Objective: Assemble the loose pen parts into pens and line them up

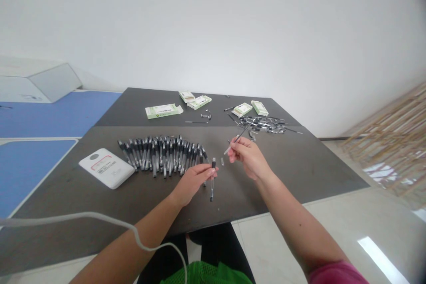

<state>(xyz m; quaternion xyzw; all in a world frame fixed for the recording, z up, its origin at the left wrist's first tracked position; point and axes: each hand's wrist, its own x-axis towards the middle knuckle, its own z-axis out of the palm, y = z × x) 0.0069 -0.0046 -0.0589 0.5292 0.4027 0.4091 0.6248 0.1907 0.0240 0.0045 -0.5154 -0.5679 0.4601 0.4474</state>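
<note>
Between the thumb and fingers of my left hand point(196, 178) is a clear pen barrel with a black grip point(212, 187), held upright over the near part of the table. My right hand point(246, 156) pinches a thin pen refill point(244, 131), tilted up to the right. A small clear piece point(222, 161) lies on the table between the hands. Left of my left hand, a wide row of black-and-clear pens point(159, 153) lies side by side. Beyond my right hand is a loose pile of refills point(266, 124).
Green-and-white pen boxes point(163, 111) lie toward the back, with another box point(259, 108) at the back right. A white rounded device point(106, 168) sits at the left. A white cable point(100, 216) crosses the lower left foreground. Wooden sticks point(392, 146) stand at the right.
</note>
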